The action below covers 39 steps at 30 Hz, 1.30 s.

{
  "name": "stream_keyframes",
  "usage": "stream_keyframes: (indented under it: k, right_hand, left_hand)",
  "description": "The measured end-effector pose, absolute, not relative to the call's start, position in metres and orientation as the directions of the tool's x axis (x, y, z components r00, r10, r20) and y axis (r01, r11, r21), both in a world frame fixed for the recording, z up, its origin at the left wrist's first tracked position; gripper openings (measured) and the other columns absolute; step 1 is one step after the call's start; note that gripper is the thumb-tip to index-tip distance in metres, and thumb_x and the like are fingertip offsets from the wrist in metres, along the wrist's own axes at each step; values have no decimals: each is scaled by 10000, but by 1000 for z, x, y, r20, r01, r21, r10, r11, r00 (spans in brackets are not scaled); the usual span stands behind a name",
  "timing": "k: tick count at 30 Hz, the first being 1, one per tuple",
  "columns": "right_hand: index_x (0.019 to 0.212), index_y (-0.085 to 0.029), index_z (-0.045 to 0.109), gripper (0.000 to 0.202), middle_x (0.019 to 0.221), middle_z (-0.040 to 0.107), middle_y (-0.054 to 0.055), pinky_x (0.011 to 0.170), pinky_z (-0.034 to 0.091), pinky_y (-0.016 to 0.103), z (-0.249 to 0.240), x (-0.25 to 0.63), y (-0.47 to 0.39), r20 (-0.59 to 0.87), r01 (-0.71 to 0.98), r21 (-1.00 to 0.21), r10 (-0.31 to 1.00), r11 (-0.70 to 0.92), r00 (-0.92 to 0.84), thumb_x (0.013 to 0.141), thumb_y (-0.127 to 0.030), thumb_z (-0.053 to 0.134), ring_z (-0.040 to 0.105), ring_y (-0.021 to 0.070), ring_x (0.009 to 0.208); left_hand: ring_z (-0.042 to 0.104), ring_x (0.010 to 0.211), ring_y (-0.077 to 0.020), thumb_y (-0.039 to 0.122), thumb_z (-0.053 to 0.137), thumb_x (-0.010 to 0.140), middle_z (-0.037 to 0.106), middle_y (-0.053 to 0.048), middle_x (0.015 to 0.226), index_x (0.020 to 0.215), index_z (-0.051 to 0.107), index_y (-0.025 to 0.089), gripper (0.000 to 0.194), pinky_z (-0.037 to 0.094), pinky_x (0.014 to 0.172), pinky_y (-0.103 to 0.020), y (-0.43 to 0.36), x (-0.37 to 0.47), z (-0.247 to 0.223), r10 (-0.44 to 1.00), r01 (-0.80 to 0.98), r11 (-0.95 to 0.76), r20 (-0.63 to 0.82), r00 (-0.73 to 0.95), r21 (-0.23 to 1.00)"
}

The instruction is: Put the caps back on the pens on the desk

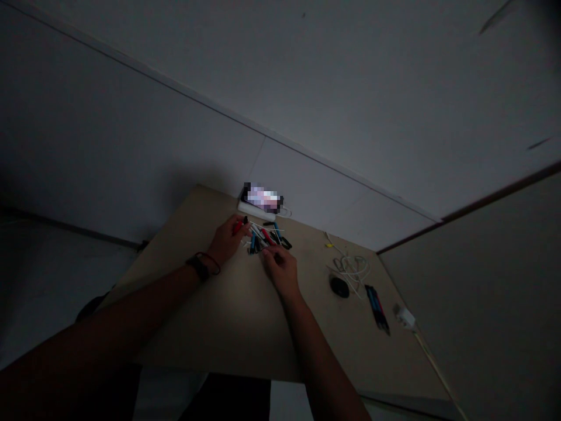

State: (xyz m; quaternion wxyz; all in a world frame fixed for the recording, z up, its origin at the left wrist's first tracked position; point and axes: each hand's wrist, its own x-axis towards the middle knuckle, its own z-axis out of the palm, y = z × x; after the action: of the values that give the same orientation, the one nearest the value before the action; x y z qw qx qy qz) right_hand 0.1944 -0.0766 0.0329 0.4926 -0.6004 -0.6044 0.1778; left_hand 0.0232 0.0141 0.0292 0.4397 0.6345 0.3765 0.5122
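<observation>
My left hand (227,238) is closed around a red pen part (237,227) with a black end, just above the left side of a small heap. My right hand (281,266) has its fingers pinched at the heap's near edge, where a red pen barrel (267,236) runs to the fingertips. Loose pen pieces make up the heap: thin white sticks (272,228), blue barrels (277,230) and black clip-like pieces (286,242). Dim light and the fingers hide the finer detail.
Behind the heap, a phone (263,197) with a lit, blurred screen leans on a white box (256,211) by the wall. To the right lie a coiled white cable (357,266), a black mouse (339,286), several pens (377,310) and a white plug (405,317) on the table (228,327).
</observation>
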Motion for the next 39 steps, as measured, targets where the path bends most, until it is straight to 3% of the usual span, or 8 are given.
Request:
stream_keyframes:
  k: [5,16,25,39]
  right_hand:
    - [762,-187,726,251,774,693,46,750,489,313,33,193,-77,373,554,-807,904,206,208,852,-410,655,608,189,740]
    - [824,-189,740,177,745,683,36,660,476,282,34,190,-79,357,650,-741,919,168,169,850,-340,651,598,172,686]
    - [801,-210,721,145,845,716,65,759,514,316,34,189,-79,369,730,-650,928,213,57,869,-291,621,644,202,807]
    - [846,-220,733,142,853,722,62,788,515,331,30,193,-77,386,724,-639,923,258,11,893,-271,609,653,214,859]
  left_hand:
    - [686,779,-186,409,567,916,727,-5,776,939,574,210,201,499,791,-310,12,24,32,928,1,-327,321,191,945]
    - [685,800,-190,417,579,903,737,-3,783,925,593,219,200,507,820,-317,9,24,34,936,48,-309,295,191,950]
    - [692,792,-191,405,584,906,743,-12,790,932,598,210,197,512,808,-315,11,24,31,930,39,-322,308,201,946]
    - [674,775,-182,385,549,929,750,-7,789,929,579,214,173,496,779,-306,9,23,32,931,78,-338,322,171,938]
